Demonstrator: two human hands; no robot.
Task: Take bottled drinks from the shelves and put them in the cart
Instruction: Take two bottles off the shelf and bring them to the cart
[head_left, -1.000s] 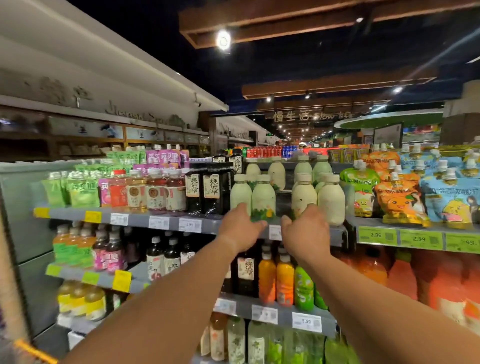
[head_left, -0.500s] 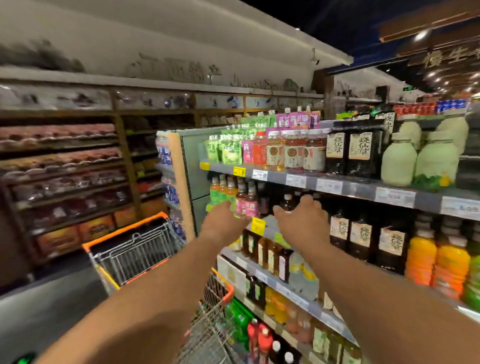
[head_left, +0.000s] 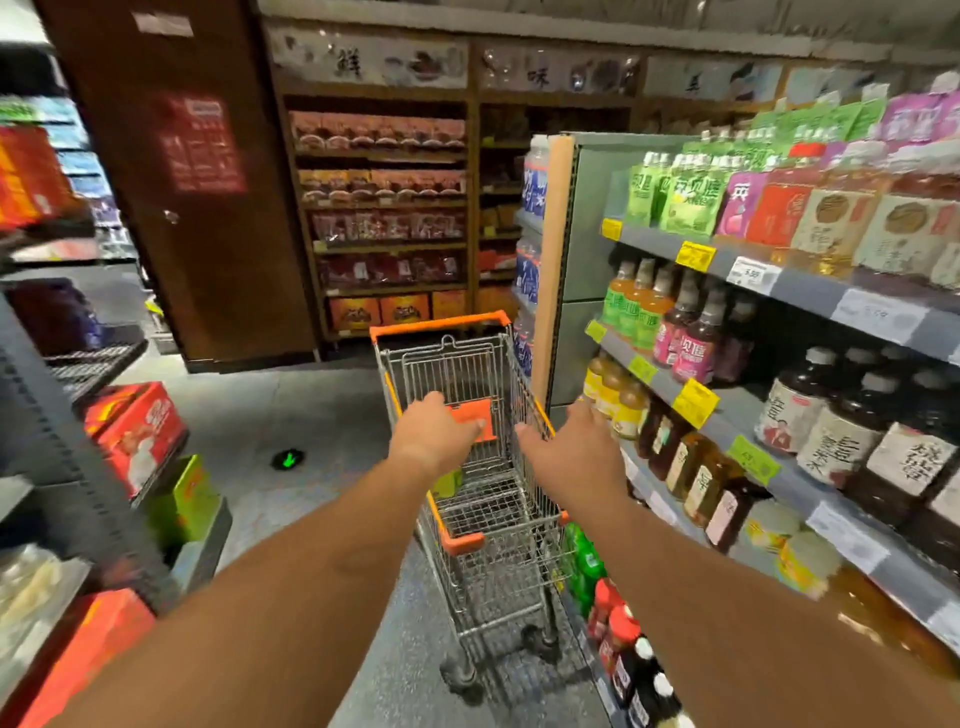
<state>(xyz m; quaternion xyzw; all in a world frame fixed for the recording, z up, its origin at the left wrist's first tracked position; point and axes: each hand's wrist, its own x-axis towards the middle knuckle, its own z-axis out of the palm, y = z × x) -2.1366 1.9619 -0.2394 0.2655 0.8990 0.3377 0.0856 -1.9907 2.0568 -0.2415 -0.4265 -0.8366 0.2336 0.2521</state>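
Note:
A wire shopping cart with orange trim stands in the aisle ahead of me, beside the drink shelves. My left hand hovers over its near end, fingers relaxed by the orange seat flap, holding nothing I can see. My right hand is spread above the cart's right rim, also empty. On the shelves to the right stand bottled drinks: orange and green ones, pink ones, dark ones with pale labels and yellow ones. A green-yellow thing shows under my left wrist, partly hidden.
Green and red-capped bottles fill the bottom shelf by the cart's wheels. Red boxes sit on a low rack at the left. A wooden pillar and shelves of packaged goods close the far end. A green arrow glows on the floor.
My view has swung left from the shelf of pale bottles to the cart. Both hands came away from the top shelf and now hang over the cart.

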